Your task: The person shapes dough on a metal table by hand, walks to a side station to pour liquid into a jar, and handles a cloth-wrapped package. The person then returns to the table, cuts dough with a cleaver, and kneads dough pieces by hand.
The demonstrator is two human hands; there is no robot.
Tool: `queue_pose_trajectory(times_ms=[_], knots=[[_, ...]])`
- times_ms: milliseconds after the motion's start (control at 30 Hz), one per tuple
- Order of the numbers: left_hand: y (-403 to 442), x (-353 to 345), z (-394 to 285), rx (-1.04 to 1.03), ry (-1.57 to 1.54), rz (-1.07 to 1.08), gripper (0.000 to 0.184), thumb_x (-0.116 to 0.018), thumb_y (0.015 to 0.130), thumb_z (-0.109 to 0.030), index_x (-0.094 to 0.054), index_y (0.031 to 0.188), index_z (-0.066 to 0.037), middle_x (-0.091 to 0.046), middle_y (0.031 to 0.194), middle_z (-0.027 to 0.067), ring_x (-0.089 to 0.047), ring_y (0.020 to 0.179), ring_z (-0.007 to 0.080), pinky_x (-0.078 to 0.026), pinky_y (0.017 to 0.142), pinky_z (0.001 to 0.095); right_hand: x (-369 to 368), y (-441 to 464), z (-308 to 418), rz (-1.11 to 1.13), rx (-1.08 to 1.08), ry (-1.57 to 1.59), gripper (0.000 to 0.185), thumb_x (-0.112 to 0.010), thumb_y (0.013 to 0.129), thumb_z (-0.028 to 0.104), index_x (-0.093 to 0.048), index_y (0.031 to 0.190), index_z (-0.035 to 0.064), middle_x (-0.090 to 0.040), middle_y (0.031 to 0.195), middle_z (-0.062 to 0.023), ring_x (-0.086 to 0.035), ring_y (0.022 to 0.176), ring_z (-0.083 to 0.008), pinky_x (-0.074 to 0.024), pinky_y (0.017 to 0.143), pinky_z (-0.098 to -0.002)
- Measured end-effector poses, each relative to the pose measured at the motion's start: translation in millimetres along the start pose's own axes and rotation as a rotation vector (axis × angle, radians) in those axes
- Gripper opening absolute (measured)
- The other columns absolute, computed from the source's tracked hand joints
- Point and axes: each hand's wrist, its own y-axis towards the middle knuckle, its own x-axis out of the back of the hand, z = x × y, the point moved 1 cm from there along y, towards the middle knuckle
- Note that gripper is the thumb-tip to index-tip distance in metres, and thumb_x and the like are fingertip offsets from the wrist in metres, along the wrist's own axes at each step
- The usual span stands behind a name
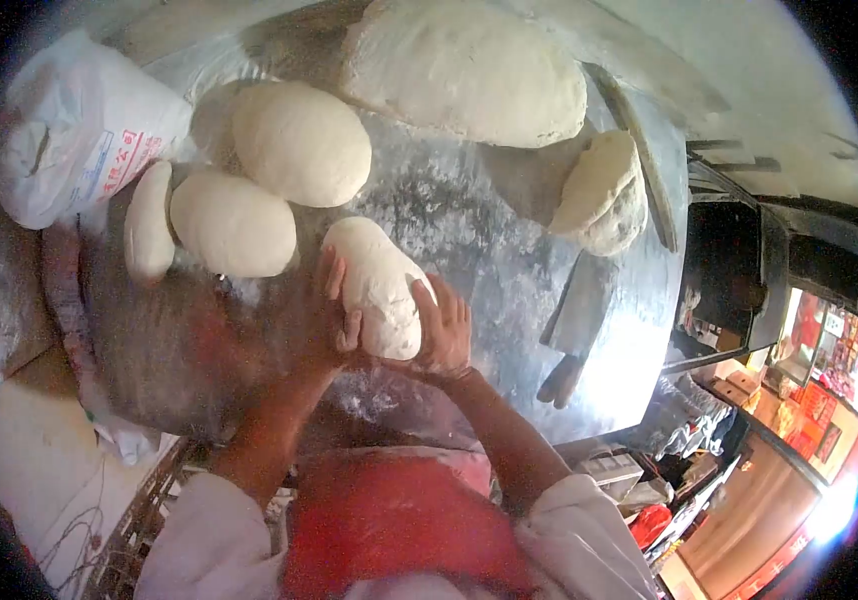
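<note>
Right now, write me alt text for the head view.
A person's left hand and right hand cup a lump of dough on a dusty gray table, with more dough pieces, a knife and a white bag around it.

The held dough (377,285) is kinda covered by the left hand (334,312) and right hand (443,335); red apron (399,530) gets cut off at the bottom, tiny print on the white sack (64,160) can't be read.

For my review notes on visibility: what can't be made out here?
All in the head view:
- Held dough, underside: hidden by its own bulk.
- Left hand and right hand, palms: hidden by the dough.
- Large dough, far edge: cut off by the top edge.
- White sack, contents: hidden by its opaque wall.
</note>
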Motion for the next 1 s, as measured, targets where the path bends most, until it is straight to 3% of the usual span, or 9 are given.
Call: queue_pose_trajectory(times_ms=[200,233,267,367,467,533,600,667,1000], knots=[[40,31,-50,0.058,-0.249,0.084,0.065,-0.044,0.107,-0.039,-0.031,0.159,-0.002,-0.033,0.164,0.0238,-0.03,0.152,0.0376,-0.024,0.126,0.0493,10,12,-6,0.05,-0.048,0.095,0.12,-0.082,0.066,0.074,-0.037,0.157,0.0106,-0.046,0.149,-0.0233,-0.051,0.128,-0.0454,-0.0414,0.106,-0.0569],[53,37,-68,0.194,-0.398,0.277,0.064,-0.047,0.107,-0.039,-0.033,0.158,-0.003,-0.035,0.164,0.0215,-0.031,0.152,0.0344,-0.025,0.126,0.0474,11,21,-8,0.109,-0.19,0.234,0.111,-0.082,0.071,0.067,-0.04,0.155,0.0087,-0.045,0.15,-0.0243,-0.052,0.128,-0.0444,-0.0438,0.106,-0.0537],[64,-17,-30,0.199,-0.071,-0.196,0.062,-0.062,0.101,-0.04,-0.048,0.147,-0.001,-0.051,0.149,0.0254,-0.046,0.142,0.0405,-0.035,0.119,0.0482,17,30,-11,0.158,-0.335,0.371,0.102,-0.081,0.076,0.06,-0.042,0.153,0.0069,-0.045,0.15,-0.0254,-0.053,0.128,-0.0433,-0.0463,0.107,-0.0505],[141,12,-52,0.553,-0.324,0.139,0.046,-0.065,0.098,-0.043,-0.07,0.122,-0.005,-0.066,0.127,0.0207,-0.056,0.13,0.0355,-0.039,0.114,0.0475,92,49,39,0.264,-0.803,1.253,0.061,-0.069,0.097,0.041,-0.053,0.142,0.0027,-0.059,0.137,-0.0264,-0.065,0.118,-0.0329,-0.0544,0.098,-0.0478],[148,74,-145,-0.122,0.072,0.08,0.063,-0.072,0.093,-0.042,-0.058,0.146,-0.011,-0.051,0.15,0.0254,-0.048,0.138,0.0423,-0.039,0.115,0.049,88,-1,56,0.18,-0.828,1.784,0.084,-0.044,0.102,0.068,-0.039,0.156,0.003,-0.053,0.149,-0.0228,-0.06,0.128,-0.0351,-0.0488,0.109,-0.0478],[129,46,-133,-0.146,-0.017,0.155,0.078,-0.08,0.086,-0.04,-0.05,0.152,-0.013,-0.031,0.162,0.0291,-0.036,0.147,0.0481,-0.039,0.116,0.0539,-37,-76,-45,0.133,-0.304,0.485,0.076,-0.048,0.104,0.06,-0.045,0.152,0.0015,-0.055,0.149,-0.0208,-0.06,0.128,-0.0343,-0.0459,0.111,-0.0447],[73,-13,-99,-0.03,0.105,0.262,0.078,-0.081,0.084,-0.037,-0.05,0.152,-0.017,-0.031,0.161,0.0305,-0.033,0.148,0.0486,-0.034,0.119,0.0567,32,-73,-2,-0.059,-0.925,0.825,0.059,-0.057,0.101,0.047,-0.058,0.143,0.0059,-0.063,0.139,-0.0204,-0.064,0.123,-0.0299,-0.0491,0.106,-0.0431],[46,-44,-79,-0.126,0.319,0.229,0.064,-0.069,0.095,-0.036,-0.048,0.151,-0.015,-0.04,0.156,0.0238,-0.041,0.142,0.0454,-0.037,0.117,0.0548,14,-55,4,-0.439,-0.791,0.718,0.061,-0.059,0.099,0.048,-0.058,0.142,0.0062,-0.061,0.141,-0.0211,-0.062,0.125,-0.0335,-0.0483,0.106,-0.0464],[134,-104,8,0.167,0.003,0.484,0.04,-0.051,0.101,-0.033,-0.059,0.129,-0.005,-0.062,0.129,0.0176,-0.058,0.12,0.0393,-0.049,0.101,0.0476,22,104,-29,-0.29,-0.589,0.248,0.057,-0.06,0.095,0.047,-0.061,0.136,0.007,-0.062,0.133,-0.0239,-0.058,0.121,-0.0444,-0.0463,0.104,-0.0527]])
